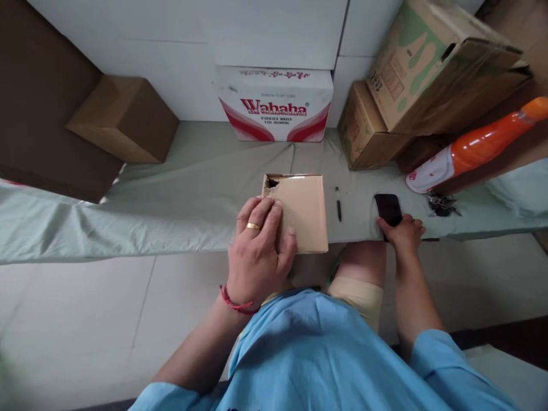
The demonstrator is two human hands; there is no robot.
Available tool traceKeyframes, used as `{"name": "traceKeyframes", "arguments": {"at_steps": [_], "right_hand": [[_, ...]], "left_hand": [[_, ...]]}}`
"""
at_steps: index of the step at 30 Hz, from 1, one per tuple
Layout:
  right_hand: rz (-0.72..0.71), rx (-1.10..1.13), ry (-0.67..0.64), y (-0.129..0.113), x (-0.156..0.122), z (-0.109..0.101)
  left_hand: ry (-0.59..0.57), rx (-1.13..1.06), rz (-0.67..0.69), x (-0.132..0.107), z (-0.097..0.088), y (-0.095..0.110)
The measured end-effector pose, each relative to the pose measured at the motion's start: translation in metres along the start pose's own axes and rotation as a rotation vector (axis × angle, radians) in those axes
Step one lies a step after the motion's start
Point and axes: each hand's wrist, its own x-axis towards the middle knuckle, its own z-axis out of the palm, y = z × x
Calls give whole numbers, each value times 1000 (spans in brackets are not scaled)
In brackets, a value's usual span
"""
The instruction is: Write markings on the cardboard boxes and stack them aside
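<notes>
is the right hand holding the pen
No, the right hand is on the black phone, while the pen lies untouched between that phone and the cardboard box.

left hand (261, 251) flat on small cardboard box (303, 211) | right hand (402, 233) touching black phone (388, 208) | pen (338, 204) between

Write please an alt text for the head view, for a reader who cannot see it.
Seen from above, a person's left hand lies flat on a small brown box on a cloth-covered table, while the right hand touches the near end of a black phone. A pen lies between them; behind are a Wahaha carton and an orange bottle on its side.
</notes>
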Motion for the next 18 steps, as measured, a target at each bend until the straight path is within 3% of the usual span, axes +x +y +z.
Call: {"name": "traceKeyframes", "arguments": {"at_steps": [7, 12, 15, 18], "right_hand": [[-14, -56, 14, -1, -1, -3], [-170, 52, 96, 4, -5, -9], [-270, 193, 151, -8, -22, -29], [-436, 288, 221, -37, -57, -68]], "left_hand": [[-197, -173, -9, -13, -25, -5], [-191, -174, 24, -30, -27, -13], [-166, -167, 31, -36, -17, -14], [-142, -189, 30, -40, -8, -13]]}}
